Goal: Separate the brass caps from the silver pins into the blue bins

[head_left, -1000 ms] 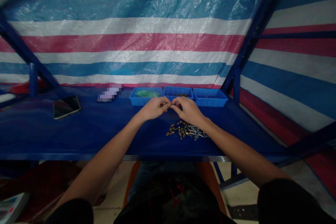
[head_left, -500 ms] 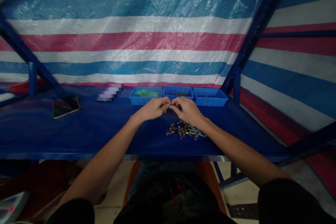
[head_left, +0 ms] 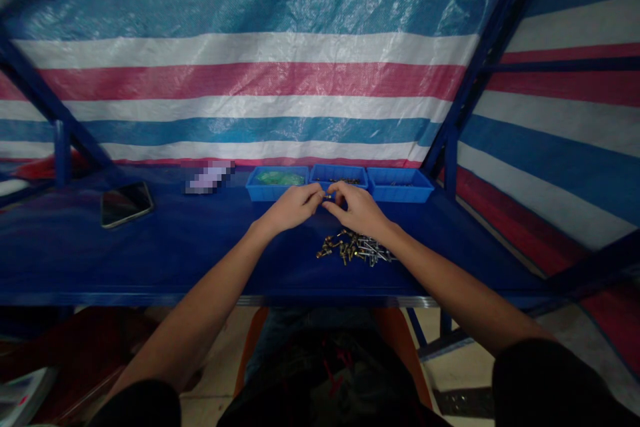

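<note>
My left hand (head_left: 299, 205) pinches one end of a small brass-coloured metal part (head_left: 327, 197) in front of the blue bins. At the part's other end is my right hand (head_left: 353, 205), its thumb and forefinger apart around it. Below my right hand, a pile of small screws and brass-coloured pieces (head_left: 353, 248) lies on the blue table (head_left: 200, 260). Behind the hands, the middle bin (head_left: 367, 181) contains small metal parts.
The left bin (head_left: 255, 193) holds something green in clear plastic, and the right bin (head_left: 400, 196) a few small pieces. A phone (head_left: 127, 204) and a blurred-out object (head_left: 207, 177) lie to the left. A striped sheet hangs behind the table.
The thumb and forefinger of my right hand have spread apart, and the small part now shows between the hands. My left hand has barely moved.
</note>
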